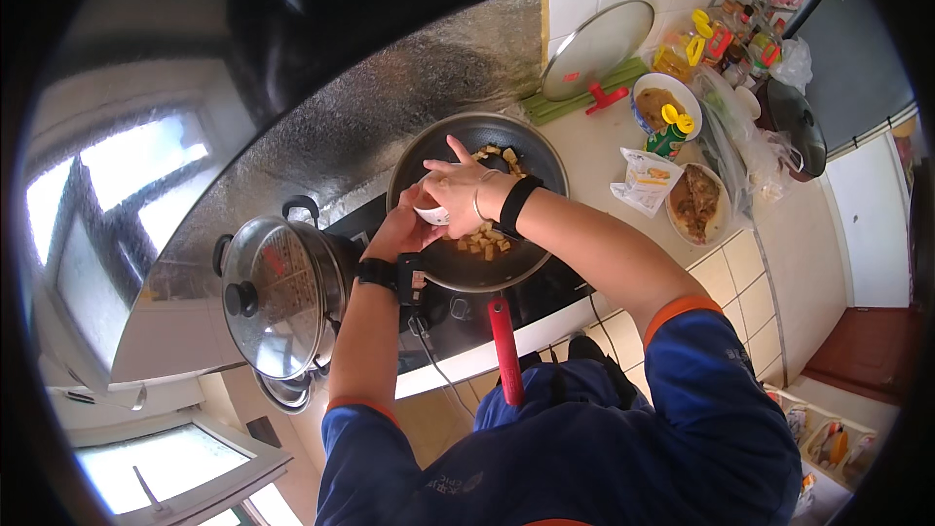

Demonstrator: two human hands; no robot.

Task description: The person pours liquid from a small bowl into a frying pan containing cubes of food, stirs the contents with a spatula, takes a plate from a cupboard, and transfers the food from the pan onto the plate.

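Over a dark frying pan (511, 281) on the stove, my left hand (407, 223) grips a small white bowl (432, 215) tilted to one side. My right hand (467, 193) lies across the bowl with some fingers spread; its palm covers much of the bowl, and whether it grips the rim cannot be told. The bowl's inside is mostly hidden. Browned cubes of food (486, 242), possibly tofu, lie in the pan below and beyond my hands. The pan's red handle (504, 351) points toward my body.
At left stands a steamer pot with a glass lid (274, 299). On the right counter are a plate of cooked food (697, 204), a patterned bowl (690, 98), a green shaker (663, 140), a white packet (644, 179) and oil bottles (676, 55). A glass pan lid (599, 51) leans on the wall.
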